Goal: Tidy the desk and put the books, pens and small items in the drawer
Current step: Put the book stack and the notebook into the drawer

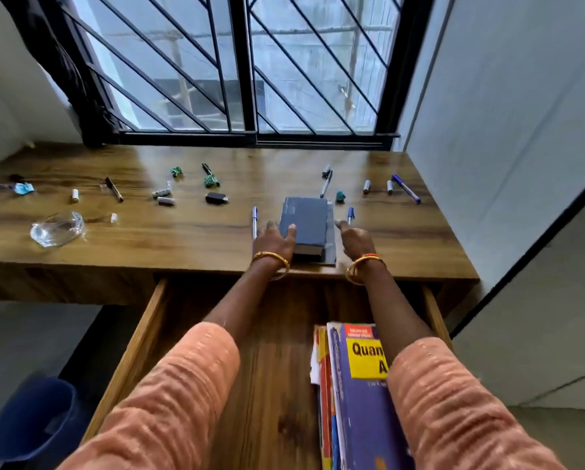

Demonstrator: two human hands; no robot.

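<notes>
Drawer (pixel 142 334): open below us; books (pixel 355 395) stacked at its right.
Left hand (pixel 275 241): fingers on grey book (pixel 304 225), thumb over cover.
Right hand (pixel 355 242): spread, beside the book, touching nothing we can see.
Handling: we judge the book stiff, moderately heavy; grip both long edges.
Obstacles: pens (pixel 254 222) flank it; batteries (pixel 164 195) farther across the bench (pixel 182 232).

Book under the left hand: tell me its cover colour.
Plain dark grey-blue, seen in the head view: the book lies on the desk with the left hand on it.
</notes>
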